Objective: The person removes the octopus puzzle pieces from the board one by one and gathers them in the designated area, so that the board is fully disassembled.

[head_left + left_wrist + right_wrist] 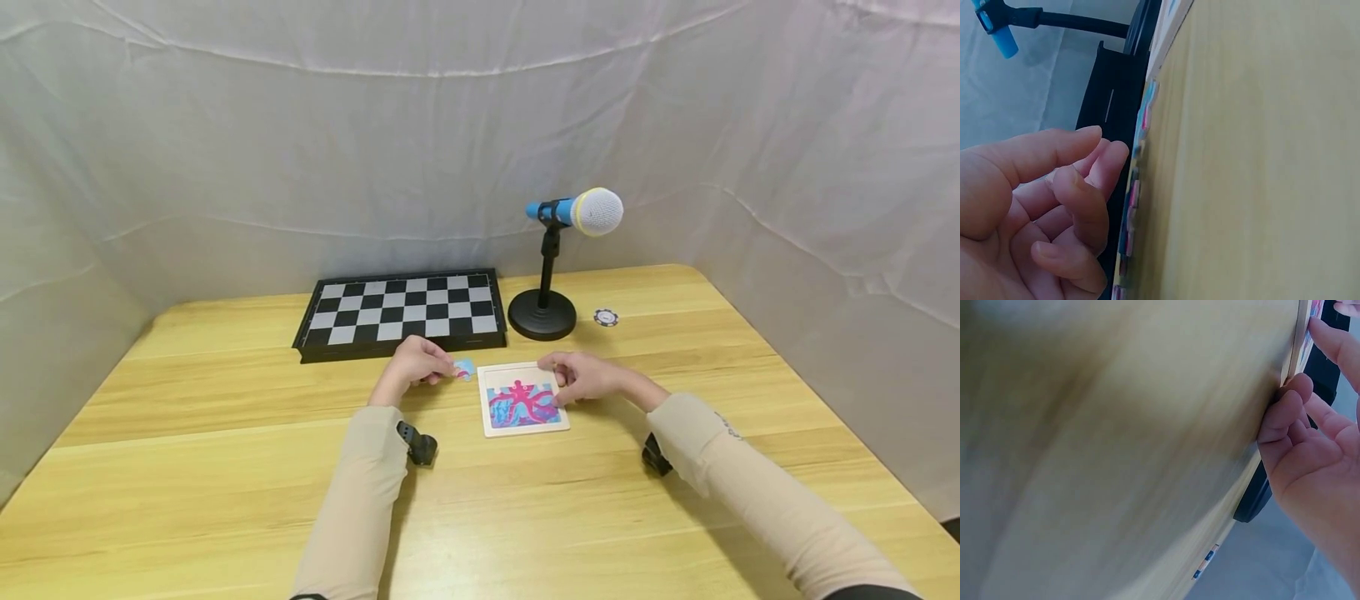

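A framed jigsaw puzzle board [517, 369] lies on the table, its lower part filled with a pink octopus picture on blue and its upper part bare wood. My right hand [588, 377] grips the board's right side, thumb at the right edge and forefinger at the far corner; its other fingers [1285, 415] curl beside the frame. Left of the board, my left hand [418, 363] hovers over loose jigsaw pieces. One blue and pink piece [465, 368] shows past its fingertips. Seen from the left wrist, several pieces [1132, 200] lie flat beyond loosely bent, empty fingers [1082, 206].
Behind the left hand lies a black-and-white chessboard [405, 308]. A blue microphone [558, 210] with a white head stands on a black round-based stand [542, 317] behind the puzzle. To its right lies a poker chip [606, 317]. Pale cloth [420, 150] hangs round the table.
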`<state>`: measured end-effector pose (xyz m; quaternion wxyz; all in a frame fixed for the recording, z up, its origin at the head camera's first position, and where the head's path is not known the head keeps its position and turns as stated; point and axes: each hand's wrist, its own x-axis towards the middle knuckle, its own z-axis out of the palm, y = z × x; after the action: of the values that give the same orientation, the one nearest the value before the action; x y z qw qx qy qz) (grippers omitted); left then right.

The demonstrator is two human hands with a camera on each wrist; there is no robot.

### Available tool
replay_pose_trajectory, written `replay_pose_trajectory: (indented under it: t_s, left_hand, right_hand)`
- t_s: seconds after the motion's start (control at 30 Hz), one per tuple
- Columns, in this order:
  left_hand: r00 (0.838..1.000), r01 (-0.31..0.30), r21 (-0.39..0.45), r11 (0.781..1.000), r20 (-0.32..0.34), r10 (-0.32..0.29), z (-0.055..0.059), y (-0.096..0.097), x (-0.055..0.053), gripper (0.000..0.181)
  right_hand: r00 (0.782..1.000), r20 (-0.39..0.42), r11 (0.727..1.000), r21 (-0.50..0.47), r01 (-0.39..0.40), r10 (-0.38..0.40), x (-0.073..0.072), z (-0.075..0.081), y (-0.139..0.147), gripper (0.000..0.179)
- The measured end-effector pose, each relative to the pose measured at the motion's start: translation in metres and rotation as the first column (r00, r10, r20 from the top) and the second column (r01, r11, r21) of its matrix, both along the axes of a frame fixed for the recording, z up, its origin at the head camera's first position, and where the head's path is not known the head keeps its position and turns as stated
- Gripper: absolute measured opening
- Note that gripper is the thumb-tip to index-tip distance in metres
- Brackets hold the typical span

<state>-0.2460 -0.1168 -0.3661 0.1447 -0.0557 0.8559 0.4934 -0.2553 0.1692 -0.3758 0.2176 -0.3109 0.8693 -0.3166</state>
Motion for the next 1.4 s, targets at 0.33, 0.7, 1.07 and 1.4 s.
replay_pose_trajectory:
  t_s: [0.33,0.7,1.07,1.4]
  left_hand:
    - [0.977,0.181,0.0,0.983,-0.113,-0.18,0.003,0.012,0.005,0.011]
    - [0.923,0.376,-0.059,0.925,-0.067,-0.379,0.001,0.024,0.007,0.022]
    - [0.888,0.449,-0.119,0.886,-0.057,-0.457,0.003,0.032,0.007,0.023]
    - [0.882,0.455,-0.158,0.876,-0.056,-0.468,0.004,0.037,0.008,0.021]
  right_hand:
    - [1.0,-0.02,1.0,0.022,0.01,-0.01,0.002,0.002,-0.002,0.052]
    - [0.998,-0.054,1.0,0.019,-0.018,0.019,0.003,0.001,-0.003,0.047]
    - [0.984,-0.153,0.996,0.011,-0.093,0.093,0.003,-0.002,-0.007,0.048]
    - [0.988,-0.141,0.998,0.015,-0.062,0.063,0.004,-0.004,-0.008,0.05]
